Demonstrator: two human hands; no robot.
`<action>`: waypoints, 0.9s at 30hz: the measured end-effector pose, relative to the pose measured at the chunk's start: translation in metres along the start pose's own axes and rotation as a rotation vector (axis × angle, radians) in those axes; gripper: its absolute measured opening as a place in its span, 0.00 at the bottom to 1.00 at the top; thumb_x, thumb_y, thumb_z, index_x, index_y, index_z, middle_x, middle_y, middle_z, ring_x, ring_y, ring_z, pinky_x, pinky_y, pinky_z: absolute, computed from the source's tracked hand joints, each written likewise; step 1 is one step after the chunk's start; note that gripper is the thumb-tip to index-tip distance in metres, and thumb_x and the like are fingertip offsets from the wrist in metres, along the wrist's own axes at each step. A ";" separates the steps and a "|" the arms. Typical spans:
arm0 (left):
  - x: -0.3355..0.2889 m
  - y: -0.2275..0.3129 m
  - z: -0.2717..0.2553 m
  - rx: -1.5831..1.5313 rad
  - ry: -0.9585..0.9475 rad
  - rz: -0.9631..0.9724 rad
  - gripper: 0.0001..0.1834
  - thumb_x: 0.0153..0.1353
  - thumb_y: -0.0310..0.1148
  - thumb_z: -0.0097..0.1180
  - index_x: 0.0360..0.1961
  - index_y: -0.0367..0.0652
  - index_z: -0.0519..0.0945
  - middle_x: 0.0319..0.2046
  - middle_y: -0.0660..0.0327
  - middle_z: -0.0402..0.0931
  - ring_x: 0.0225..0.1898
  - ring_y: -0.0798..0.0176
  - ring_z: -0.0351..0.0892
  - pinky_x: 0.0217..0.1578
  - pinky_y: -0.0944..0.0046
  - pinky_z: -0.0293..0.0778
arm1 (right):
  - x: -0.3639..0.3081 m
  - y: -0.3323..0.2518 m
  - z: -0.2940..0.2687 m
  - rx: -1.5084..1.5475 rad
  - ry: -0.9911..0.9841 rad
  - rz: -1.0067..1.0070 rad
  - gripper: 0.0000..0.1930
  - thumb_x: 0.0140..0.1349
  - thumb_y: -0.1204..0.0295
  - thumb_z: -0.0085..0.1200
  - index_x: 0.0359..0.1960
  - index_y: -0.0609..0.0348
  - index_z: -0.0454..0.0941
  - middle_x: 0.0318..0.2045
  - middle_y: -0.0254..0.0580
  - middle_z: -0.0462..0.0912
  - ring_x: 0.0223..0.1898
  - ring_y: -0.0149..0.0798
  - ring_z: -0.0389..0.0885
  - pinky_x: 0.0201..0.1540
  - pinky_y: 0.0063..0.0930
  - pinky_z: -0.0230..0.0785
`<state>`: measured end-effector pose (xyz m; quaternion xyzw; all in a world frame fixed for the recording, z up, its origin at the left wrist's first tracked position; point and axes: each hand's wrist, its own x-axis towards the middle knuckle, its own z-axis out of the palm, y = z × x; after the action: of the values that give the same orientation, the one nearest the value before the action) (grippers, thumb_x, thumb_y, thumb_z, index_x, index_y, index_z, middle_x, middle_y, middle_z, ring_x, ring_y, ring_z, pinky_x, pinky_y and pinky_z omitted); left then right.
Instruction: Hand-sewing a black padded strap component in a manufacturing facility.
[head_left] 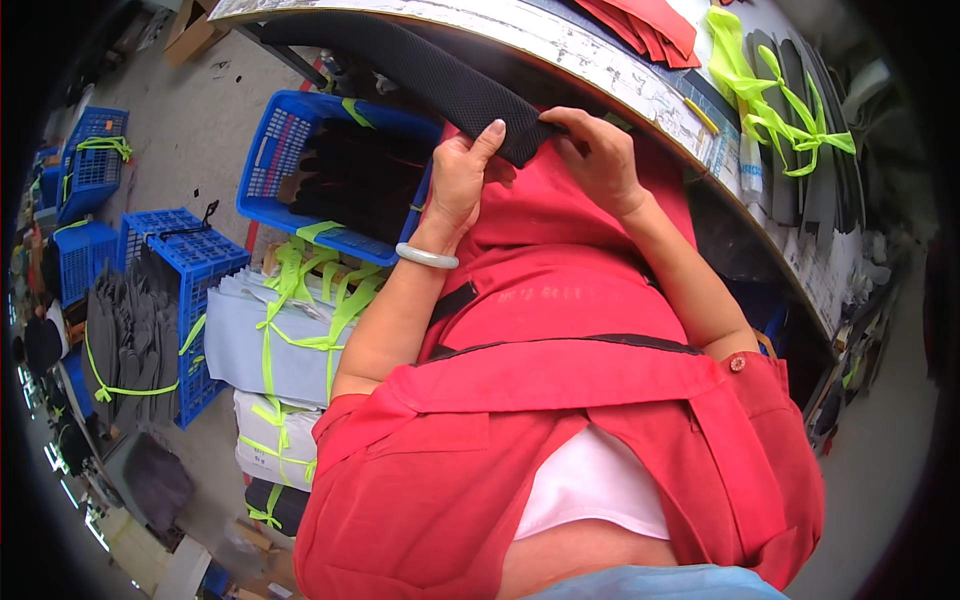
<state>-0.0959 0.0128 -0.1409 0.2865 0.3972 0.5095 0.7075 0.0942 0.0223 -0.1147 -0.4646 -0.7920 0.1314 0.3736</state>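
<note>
A long strip of black mesh fabric (440, 85) runs from under the worktable edge at the upper left down to my lap. My left hand (462, 178) is closed on its near end, thumb on top and fingers underneath. My right hand (600, 160) has its fingers curled in at the strip's right corner, pinching the edge there. The near end sits just above the red apron (560, 290) over my lap. A pale bangle (427, 257) circles my left wrist.
The worktable (600, 62) crosses in front, bearing red fabric (650, 25) and dark strips tied with neon-yellow ribbon (790, 125). To my left stand a blue basket (262, 165) of black pieces and tied light-grey bundles (240, 335). Further left are more blue crates (190, 240).
</note>
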 end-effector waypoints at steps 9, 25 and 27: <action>0.005 -0.007 -0.007 0.143 0.005 0.105 0.14 0.65 0.36 0.58 0.40 0.34 0.81 0.30 0.61 0.82 0.23 0.71 0.78 0.23 0.73 0.74 | 0.034 0.012 -0.028 1.040 -0.660 0.572 0.30 0.60 0.72 0.50 0.67 0.63 0.62 0.53 0.41 0.77 0.55 0.31 0.73 0.61 0.24 0.62; 0.006 0.002 -0.026 0.023 -0.034 0.087 0.13 0.67 0.33 0.56 0.34 0.32 0.83 0.31 0.62 0.82 0.32 0.72 0.78 0.37 0.72 0.74 | 0.007 0.002 0.023 0.902 -0.421 0.624 0.17 0.71 0.60 0.49 0.46 0.63 0.76 0.33 0.26 0.78 0.34 0.17 0.71 0.36 0.14 0.67; 0.014 0.007 -0.031 0.009 0.053 0.137 0.13 0.67 0.33 0.55 0.29 0.35 0.82 0.27 0.68 0.79 0.28 0.77 0.72 0.32 0.74 0.70 | 0.004 0.003 0.026 0.794 -0.430 0.561 0.17 0.71 0.60 0.49 0.47 0.63 0.76 0.33 0.25 0.77 0.33 0.16 0.71 0.36 0.14 0.66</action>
<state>-0.1239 0.0281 -0.1551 0.3026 0.3975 0.5625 0.6588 0.0763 0.0311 -0.1329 -0.4439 -0.5854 0.6083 0.3004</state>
